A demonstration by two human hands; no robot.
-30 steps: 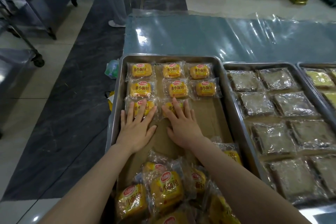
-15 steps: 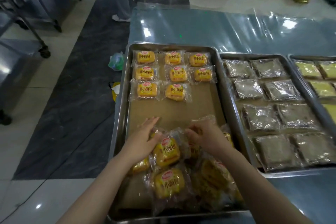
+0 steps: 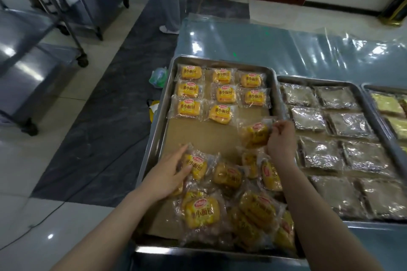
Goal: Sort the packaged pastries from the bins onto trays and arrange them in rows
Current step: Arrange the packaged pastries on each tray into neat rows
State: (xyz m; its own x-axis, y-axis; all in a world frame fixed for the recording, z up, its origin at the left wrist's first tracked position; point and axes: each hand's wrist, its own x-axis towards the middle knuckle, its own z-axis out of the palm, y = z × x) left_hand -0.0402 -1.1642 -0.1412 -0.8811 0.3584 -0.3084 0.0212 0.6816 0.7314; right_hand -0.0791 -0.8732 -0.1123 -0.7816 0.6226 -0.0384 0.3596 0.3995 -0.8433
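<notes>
A table (image 3: 242, 42) under clear plastic sheeting is carrying several steel trays side by side. Nearest the camera, at the front of the left tray (image 3: 167, 99), a loose heap (image 3: 242, 211) of yellow packaged pastries is waiting to be sorted. The left hand (image 3: 167, 174) is lying on the heap's left edge, fingers and thumb curling round one packet (image 3: 197, 166). A little farther in, the right hand (image 3: 280, 138) is pinching a raised packet (image 3: 254, 133) by its wrapper and holding it above the brown liner (image 3: 198, 134), just below the open third slot. A second ago both hands were pressing flat on the third row; since then they have dipped into the heap and come up with stock. Beyond, the finished rows (image 3: 220, 94) are showing two full lines of three and a third with only two, so the raised packet is probably heading for that gap to complete the row. Farther right, the neighbouring tray (image 3: 308, 79) is sitting filled with clear-wrapped pastries.
</notes>
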